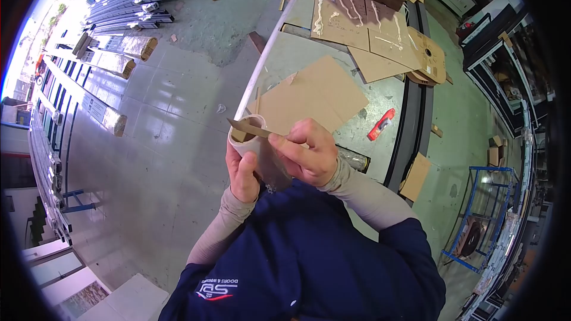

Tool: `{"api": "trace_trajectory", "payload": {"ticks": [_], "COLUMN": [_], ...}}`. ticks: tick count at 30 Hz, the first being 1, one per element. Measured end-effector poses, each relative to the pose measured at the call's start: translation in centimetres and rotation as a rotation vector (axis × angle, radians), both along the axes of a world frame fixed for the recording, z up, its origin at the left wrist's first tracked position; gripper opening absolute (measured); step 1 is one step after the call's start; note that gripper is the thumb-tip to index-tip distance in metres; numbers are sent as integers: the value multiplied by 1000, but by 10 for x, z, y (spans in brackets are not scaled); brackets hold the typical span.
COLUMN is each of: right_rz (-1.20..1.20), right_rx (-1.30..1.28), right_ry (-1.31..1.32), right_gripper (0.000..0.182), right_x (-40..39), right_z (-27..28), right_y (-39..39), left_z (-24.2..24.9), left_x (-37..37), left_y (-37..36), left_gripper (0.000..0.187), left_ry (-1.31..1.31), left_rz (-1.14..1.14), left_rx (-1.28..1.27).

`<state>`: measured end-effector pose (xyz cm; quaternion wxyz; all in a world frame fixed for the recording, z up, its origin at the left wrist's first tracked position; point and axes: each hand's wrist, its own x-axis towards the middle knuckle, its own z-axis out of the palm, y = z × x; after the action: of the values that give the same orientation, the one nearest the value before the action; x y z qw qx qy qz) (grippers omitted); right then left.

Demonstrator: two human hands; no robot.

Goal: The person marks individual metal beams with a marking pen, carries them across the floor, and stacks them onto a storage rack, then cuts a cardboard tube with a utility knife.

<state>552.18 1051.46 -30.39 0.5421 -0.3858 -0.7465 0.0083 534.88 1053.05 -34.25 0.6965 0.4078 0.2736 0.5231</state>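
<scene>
My left hand [242,177] is wrapped round a pale cardboard-like tube [270,163], held tilted in front of my chest with its open end upward. Inside that end some folded brown cardboard [242,135] shows. My right hand [309,153] pinches a narrow brown strip [253,128], which looks like cardboard and lies across the tube's mouth. Below the mouth, my right hand hides part of the tube. Beyond both hands, a flat cardboard sheet [318,95] lies on the workbench [285,53].
A red utility knife [381,124] lies on the bench, right of the sheet. Farther back are cardboard pieces with white beads [363,21] and a cardboard reel [429,53]. Wrapped profile bundles [107,116] stand at left. A blue metal frame [476,220] is at right.
</scene>
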Motion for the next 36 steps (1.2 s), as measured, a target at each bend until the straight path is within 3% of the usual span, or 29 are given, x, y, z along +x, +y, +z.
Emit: {"api": "trace_trajectory", "payload": {"ticks": [3,7,13,18,28,32,36], "right_rz": [-3,6,17,27,-41,-234,-135], "right_rx": [34,46,59,47,42,-230,-56], "right_ry": [-16,-28,-54,-55,-109,-5,75], "right_gripper": [52,54,57,58,48,33,38], "right_x": [-3,-4,-4,-4,-1,13,-3], "right_z": [-4,-5,0,0,-8,-39,-4], "right_y": [1,3,2,-1,4,9,-6], "left_z": [3,0,-3,0,-2,9,4], "left_x": [0,-3,0,4,5,-1,-5], "left_y": [-2,-3,-6,-6,-5,-15,-8], "left_gripper": [73,64,77,74,72,74,70], "left_ry": [42,-15,106,104,97,13,22], "left_rz": [10,-23,48,75,123,53,66], "left_rx": [15,64,128,125,60,119,89]}}
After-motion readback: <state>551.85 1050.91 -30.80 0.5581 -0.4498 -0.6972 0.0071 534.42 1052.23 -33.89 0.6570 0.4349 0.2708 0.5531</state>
